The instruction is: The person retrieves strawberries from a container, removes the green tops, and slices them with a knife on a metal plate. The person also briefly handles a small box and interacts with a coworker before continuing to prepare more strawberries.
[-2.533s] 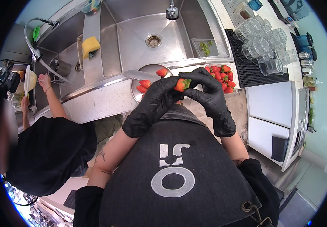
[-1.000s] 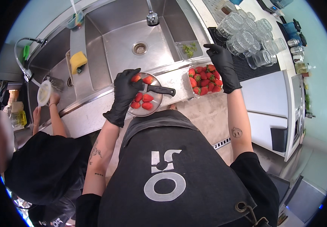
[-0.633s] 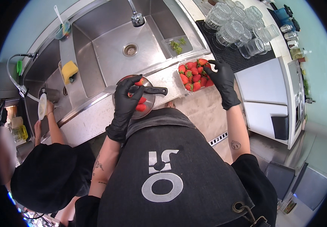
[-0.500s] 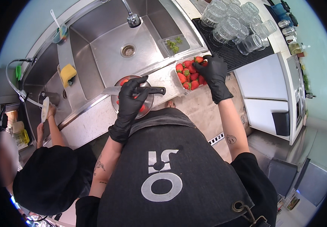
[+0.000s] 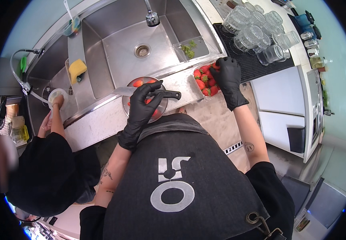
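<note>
My left hand (image 5: 144, 106), in a black glove, is closed around a knife (image 5: 170, 95) by its black handle. The blade points left above a round metal bowl (image 5: 165, 107) with red strawberry pieces (image 5: 138, 83) inside. On the right, my right hand (image 5: 229, 78), also gloved in black, reaches into a clear plastic punnet (image 5: 199, 93) of whole strawberries (image 5: 207, 81). Its thumb and fingers close about a strawberry (image 5: 215, 66) at the punnet's far right corner; the fingers partly hide that berry.
Beyond the counter ledge (image 5: 89, 132) lies a steel sink (image 5: 121, 48) under a hanging faucet (image 5: 152, 18). A tray with green leaves (image 5: 188, 50) sits in its right corner. Upturned glasses (image 5: 249, 36) crowd a black mat (image 5: 247, 66). At left, a co-worker's hand (image 5: 59, 101) is in a white dish (image 5: 54, 94).
The view has shifted slightly, moving the scene rightward. My hands keep nearly the same poses at the bowl and punnet. The co-worker's white dish has turned from edge-on to face up.
</note>
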Demonstrator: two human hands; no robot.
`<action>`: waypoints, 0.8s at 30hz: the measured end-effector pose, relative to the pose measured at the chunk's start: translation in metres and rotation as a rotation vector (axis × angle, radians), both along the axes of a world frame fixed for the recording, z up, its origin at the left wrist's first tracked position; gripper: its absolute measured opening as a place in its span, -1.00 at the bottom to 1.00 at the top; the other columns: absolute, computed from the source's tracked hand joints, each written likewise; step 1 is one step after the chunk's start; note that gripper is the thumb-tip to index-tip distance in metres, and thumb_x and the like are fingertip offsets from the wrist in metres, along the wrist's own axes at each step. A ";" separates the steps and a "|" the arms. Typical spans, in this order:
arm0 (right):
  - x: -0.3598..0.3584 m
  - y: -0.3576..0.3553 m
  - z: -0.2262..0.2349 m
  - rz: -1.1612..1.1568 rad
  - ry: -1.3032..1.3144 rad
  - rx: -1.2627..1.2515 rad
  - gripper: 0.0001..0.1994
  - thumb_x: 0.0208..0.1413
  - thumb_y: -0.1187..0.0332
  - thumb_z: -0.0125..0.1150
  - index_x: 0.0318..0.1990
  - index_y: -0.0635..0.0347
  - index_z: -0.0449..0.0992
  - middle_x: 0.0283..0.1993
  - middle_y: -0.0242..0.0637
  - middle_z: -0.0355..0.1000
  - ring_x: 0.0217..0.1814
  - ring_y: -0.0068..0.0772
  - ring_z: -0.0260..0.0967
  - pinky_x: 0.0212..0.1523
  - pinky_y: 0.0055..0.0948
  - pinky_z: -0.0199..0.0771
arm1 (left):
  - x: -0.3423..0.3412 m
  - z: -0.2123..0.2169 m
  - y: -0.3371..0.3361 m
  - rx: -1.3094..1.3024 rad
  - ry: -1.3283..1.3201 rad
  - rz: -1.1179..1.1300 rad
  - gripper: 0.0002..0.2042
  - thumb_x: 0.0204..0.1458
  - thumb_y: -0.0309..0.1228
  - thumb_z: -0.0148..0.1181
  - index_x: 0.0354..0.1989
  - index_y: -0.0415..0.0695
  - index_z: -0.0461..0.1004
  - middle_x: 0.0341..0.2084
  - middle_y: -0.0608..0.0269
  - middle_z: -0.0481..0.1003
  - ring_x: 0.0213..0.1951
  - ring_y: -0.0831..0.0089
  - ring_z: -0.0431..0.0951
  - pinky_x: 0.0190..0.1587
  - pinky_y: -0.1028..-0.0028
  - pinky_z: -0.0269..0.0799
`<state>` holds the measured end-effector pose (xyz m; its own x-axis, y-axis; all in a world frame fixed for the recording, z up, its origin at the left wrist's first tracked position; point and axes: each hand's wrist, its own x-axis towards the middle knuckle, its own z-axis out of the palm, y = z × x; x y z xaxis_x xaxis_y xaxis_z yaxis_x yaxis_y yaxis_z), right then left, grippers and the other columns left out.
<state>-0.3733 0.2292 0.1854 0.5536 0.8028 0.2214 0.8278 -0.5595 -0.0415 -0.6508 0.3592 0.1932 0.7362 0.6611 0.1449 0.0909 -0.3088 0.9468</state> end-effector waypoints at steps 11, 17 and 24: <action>0.007 0.004 -0.004 0.048 0.022 0.053 -0.71 -0.26 0.22 0.36 -0.35 0.12 0.50 -0.34 -0.17 0.41 -0.25 -0.08 0.36 -0.25 -0.18 0.35 | -0.003 -0.002 0.001 -0.149 -0.029 0.040 -0.72 -0.03 -0.55 0.18 -0.09 -0.22 0.48 -0.29 0.21 0.52 -0.23 0.48 0.50 -0.12 0.50 0.38; 0.013 -0.008 -0.010 0.067 0.196 0.197 -0.68 -0.26 0.30 0.36 -0.27 0.19 0.53 -0.33 -0.08 0.40 -0.26 -0.06 0.37 -0.21 -0.19 0.39 | -0.004 0.002 0.005 -0.109 0.019 0.040 -0.73 -0.02 -0.53 0.18 -0.09 -0.22 0.48 -0.30 0.23 0.52 -0.23 0.50 0.49 -0.13 0.52 0.37; -0.014 -0.009 -0.006 0.074 0.465 0.224 -0.68 -0.21 0.36 0.31 -0.20 0.17 0.53 -0.22 -0.12 0.40 -0.18 -0.08 0.36 -0.14 -0.22 0.39 | 0.014 0.015 -0.004 -0.483 -0.079 -0.084 -0.70 0.05 -0.52 0.15 -0.01 -0.25 0.43 -0.25 0.27 0.51 -0.18 0.53 0.49 -0.09 0.51 0.40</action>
<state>-0.3877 0.2205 0.1798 0.5776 0.8049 0.1365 0.7307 -0.4352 -0.5260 -0.6367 0.3554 0.2079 0.7888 0.6054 -0.1058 0.0065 0.1640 0.9864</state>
